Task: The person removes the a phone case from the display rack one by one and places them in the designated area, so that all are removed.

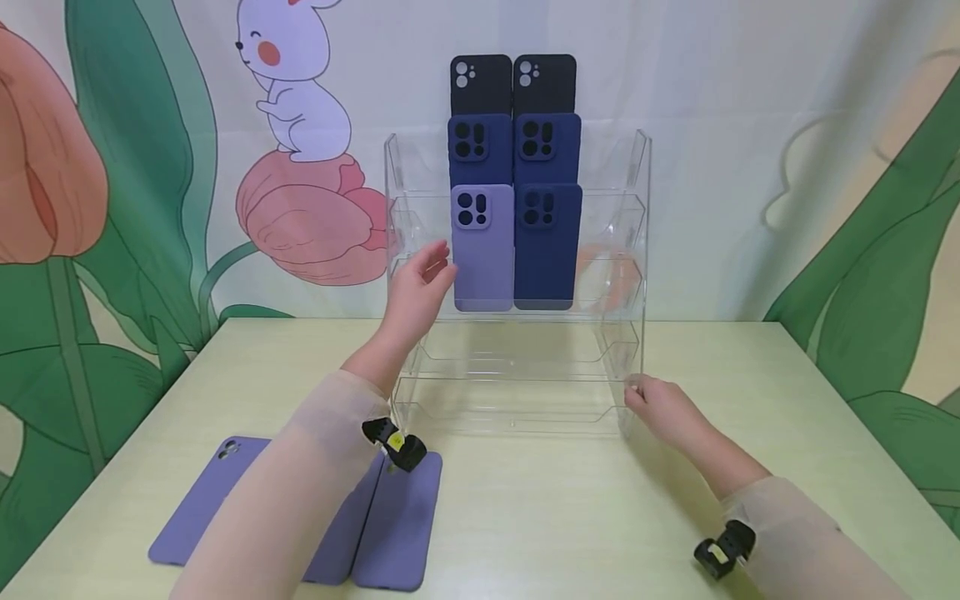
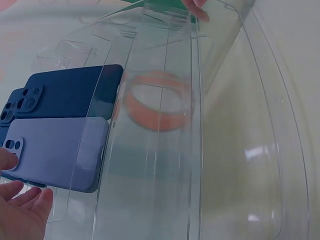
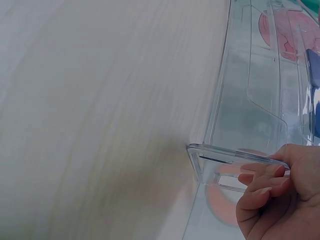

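This looks like a makeshift filming corner; whether in a home, shop or office cannot be told. In the head view, a printed backdrop (image 1: 712,125) with a tulip (image 1: 48,158) at ten o'clock hangs behind a pale tabletop (image 1: 540,517). At twelve, a clear rack (image 1: 517,404) displays cases (image 1: 483,267) shop-style, and wrist cameras (image 1: 405,450) sit on both sleeves (image 1: 300,458).

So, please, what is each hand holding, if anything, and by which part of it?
The right hand grips the clear rack by its right side panel, low at the front edge. The left hand, beside the lilac case, seems to hold nothing.
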### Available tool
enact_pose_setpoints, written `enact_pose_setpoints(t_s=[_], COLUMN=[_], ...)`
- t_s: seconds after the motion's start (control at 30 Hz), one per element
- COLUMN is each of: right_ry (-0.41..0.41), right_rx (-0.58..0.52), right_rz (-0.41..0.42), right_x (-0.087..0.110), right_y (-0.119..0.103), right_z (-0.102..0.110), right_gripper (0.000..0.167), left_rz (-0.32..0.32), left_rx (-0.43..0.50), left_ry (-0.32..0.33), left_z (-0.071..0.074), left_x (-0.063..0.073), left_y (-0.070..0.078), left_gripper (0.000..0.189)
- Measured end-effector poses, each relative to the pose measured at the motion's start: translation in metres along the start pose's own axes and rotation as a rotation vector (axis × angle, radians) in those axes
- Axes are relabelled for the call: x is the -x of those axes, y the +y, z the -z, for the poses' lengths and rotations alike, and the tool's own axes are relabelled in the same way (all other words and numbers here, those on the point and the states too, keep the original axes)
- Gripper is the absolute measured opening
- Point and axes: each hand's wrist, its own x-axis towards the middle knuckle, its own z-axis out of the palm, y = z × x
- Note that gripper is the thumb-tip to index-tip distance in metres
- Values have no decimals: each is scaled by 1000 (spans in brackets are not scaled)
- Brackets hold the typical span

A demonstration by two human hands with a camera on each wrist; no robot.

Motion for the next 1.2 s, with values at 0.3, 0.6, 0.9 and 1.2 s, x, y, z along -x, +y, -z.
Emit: enact_pose_setpoints(t_s=[0.3,0.6,0.9,1.2], right_ry=[-5,0,1,6], right_rx=[4,10,5,3], right_rz=[-4,4,5,5], right_x=[-1,-1,0,-1], right_y=[0,2,2,2], right_z=[0,-1,-1,-2], right_gripper=[47,48,48,47], left_rz=[43,73,104,81], left_rx=[-7,-49,53,146], left_ry=[22,51,28,55], left_z=[-4,-7,-6,-1], left_x=[-8,-12,-14,-14], left_y=[3,5,3,3], left_gripper=[45,35,29,27])
